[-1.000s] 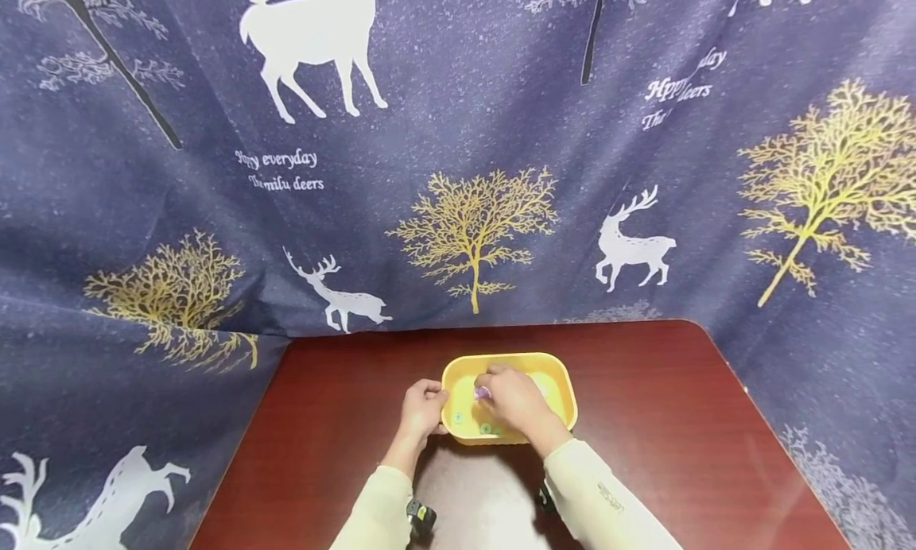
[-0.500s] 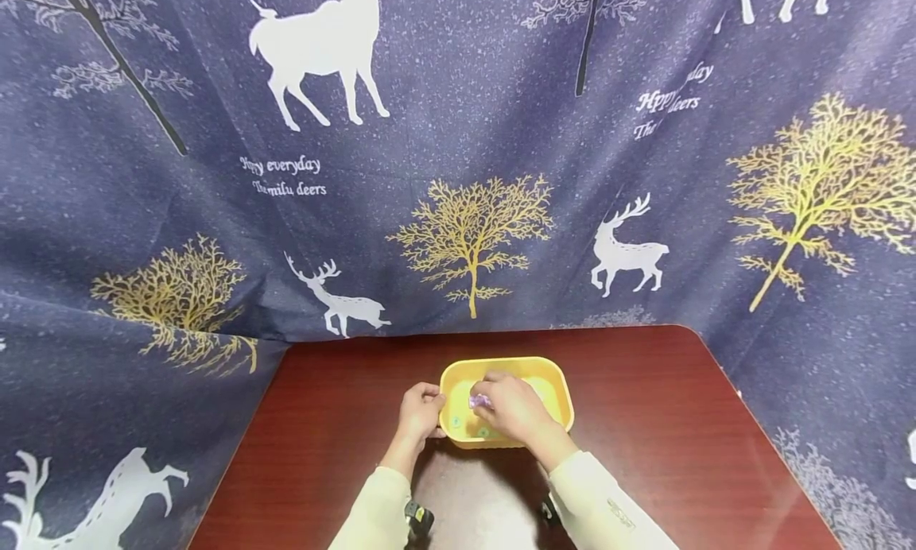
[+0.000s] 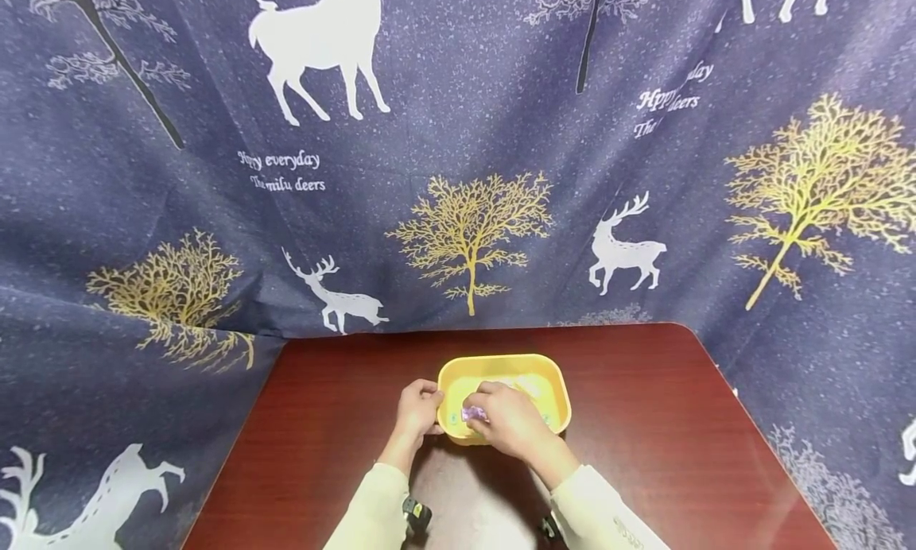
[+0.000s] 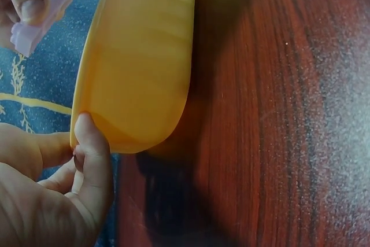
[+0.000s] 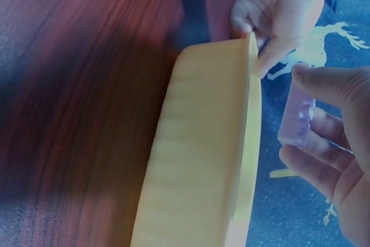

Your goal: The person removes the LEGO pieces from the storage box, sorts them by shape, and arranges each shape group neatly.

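Right hand pinches a purple block above the yellow tub!
The left hand is clamped on too, gripping the tub's rim at one end.

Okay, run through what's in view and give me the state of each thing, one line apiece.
Yellow rounded-rectangular plastic-looking tub: upright, open-topped, on the table
Purple block with a bumpy side: held over the tub
Left hand: pinching the tub's rim
Right hand: gripping the purple block
Small greenish pieces: inside the tub, details too small to tell
Dark-blue deer-print cloth: hanging, creased
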`<state>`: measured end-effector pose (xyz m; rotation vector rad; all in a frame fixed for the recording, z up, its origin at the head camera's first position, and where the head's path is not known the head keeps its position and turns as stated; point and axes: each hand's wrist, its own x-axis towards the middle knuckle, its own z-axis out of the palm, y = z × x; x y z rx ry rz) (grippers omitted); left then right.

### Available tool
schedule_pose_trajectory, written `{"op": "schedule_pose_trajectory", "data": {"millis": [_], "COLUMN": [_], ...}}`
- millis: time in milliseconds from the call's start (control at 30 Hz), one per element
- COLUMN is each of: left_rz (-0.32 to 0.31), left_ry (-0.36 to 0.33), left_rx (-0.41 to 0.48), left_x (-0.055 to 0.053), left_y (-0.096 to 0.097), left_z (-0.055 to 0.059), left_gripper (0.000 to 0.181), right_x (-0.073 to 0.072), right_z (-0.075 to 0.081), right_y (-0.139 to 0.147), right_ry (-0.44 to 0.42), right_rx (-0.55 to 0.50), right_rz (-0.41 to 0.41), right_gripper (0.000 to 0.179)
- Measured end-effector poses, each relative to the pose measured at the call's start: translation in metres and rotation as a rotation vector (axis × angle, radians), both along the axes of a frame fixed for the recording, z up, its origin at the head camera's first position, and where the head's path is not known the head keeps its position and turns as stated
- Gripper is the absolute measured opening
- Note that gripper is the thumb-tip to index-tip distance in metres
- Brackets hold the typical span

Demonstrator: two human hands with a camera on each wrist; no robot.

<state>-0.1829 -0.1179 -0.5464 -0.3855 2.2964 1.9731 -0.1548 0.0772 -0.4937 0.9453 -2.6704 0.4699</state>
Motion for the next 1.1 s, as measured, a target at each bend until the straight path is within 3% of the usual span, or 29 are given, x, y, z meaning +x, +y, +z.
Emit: {"op": "schedule_pose_trajectory", "data": {"millis": [400, 767, 1100], "left_rz": [-0.001, 0.001, 0.01], "left_ry": [-0.016, -0.023, -0.027], "left_rx": [-0.002, -0.004, -0.015], "left_x": [0.001, 0.002, 0.0], "left_y": [0.0, 0.0, 0.001], "left_z": [0.003, 0.0, 0.004], "left_gripper": [0.022, 0.025, 0.026], "right_x": [0.021, 0.038, 0.044], "right_z": [0.0, -0.009, -0.014], "right_y": [-0.005, -0.009, -0.015], "right_ry": [0.025, -0.022, -0.016], "right_rx": [-0.001, 0.016, 0.02], "right_rz": [0.043, 0.069, 0.106], "right_gripper": [0.016, 0.013, 0.012]}}
